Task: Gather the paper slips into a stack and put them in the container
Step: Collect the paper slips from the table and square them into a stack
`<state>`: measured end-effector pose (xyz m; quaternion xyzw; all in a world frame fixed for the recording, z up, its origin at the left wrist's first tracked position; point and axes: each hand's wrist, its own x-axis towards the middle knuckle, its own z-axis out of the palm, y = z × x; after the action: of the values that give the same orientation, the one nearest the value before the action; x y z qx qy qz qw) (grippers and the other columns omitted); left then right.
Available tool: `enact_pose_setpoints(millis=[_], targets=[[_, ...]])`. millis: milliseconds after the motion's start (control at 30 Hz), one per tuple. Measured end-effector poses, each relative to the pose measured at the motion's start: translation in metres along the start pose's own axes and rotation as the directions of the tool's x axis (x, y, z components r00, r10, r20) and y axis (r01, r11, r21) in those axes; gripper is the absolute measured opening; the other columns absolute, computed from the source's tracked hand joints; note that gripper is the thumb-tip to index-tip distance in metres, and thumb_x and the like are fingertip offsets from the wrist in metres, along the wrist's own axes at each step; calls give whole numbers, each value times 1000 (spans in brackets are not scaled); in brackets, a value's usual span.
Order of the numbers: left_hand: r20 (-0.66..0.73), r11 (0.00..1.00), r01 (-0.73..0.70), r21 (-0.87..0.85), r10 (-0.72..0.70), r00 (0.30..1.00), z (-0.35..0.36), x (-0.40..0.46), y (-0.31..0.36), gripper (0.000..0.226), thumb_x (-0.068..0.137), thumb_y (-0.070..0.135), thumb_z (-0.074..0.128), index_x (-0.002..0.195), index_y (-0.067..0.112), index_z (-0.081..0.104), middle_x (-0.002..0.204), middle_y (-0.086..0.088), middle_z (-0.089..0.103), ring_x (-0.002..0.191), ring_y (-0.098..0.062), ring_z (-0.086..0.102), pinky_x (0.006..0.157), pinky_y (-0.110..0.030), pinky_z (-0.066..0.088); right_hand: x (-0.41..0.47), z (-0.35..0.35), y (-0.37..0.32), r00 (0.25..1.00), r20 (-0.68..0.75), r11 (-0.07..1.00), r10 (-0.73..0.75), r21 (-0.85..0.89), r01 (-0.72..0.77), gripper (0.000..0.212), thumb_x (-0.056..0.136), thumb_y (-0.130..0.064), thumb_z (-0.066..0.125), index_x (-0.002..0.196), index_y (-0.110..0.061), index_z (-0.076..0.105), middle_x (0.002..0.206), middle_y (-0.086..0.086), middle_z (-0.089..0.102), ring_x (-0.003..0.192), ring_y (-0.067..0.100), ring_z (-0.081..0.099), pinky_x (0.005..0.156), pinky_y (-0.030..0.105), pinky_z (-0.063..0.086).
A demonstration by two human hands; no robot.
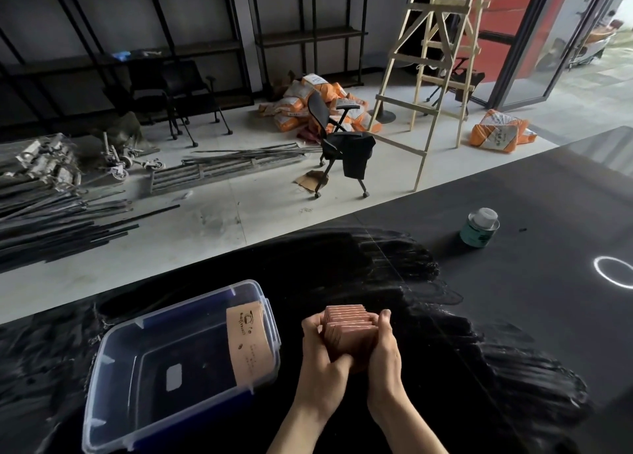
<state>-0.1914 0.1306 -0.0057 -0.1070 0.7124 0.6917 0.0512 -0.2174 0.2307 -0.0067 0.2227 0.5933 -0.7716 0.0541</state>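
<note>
A stack of brown paper slips (347,328) stands on edge between both hands above the black table. My left hand (320,361) presses its left side and my right hand (385,354) presses its right side. To the left sits a clear plastic container (113,378) with blue edges. Inside it, more brown printed slips (248,344) lean upright against its right wall.
A green can with a white lid (479,227) stands on the black table (513,316) at the far right. Beyond the table's far edge lie metal rods, an office chair (342,138), a wooden ladder (435,59) and orange sacks on the floor.
</note>
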Motion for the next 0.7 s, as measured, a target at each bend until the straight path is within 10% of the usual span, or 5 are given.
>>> enact_pose_setpoints(millis=[167,267,400,700], targets=[[59,970,5,-242,10,998,5,-12,9,61,81,42,68,137,29,48,128,-1,69,118,-22,67,99,-45,55,3,-2,3,999,46,999,-27,20,26,65,107,-49,27,86,-18,80,86,12,82,78,22,77,79,40,57],[-31,927,83,-365,-101,994,10,-14,11,74,85,76,41,130,21,61,121,-9,74,112,-27,71,96,-48,55,3,2,4,999,38,1000,-3,27,2,68,106,-51,28,86,-13,80,83,11,82,76,19,77,77,39,56],[-207,863,176,-473,-303,930,19,5,2,72,82,71,55,114,8,67,109,-23,74,105,-37,72,100,-55,53,3,5,11,996,40,995,82,60,-85,68,103,-55,35,87,-1,74,83,19,78,74,26,73,75,38,56],[-223,896,79,-437,-193,956,18,15,-6,39,85,39,49,86,0,53,79,-17,60,77,-27,57,71,-38,50,-3,4,11,988,141,996,61,56,-70,36,94,-34,45,70,-20,68,74,7,68,70,20,61,68,36,48]])
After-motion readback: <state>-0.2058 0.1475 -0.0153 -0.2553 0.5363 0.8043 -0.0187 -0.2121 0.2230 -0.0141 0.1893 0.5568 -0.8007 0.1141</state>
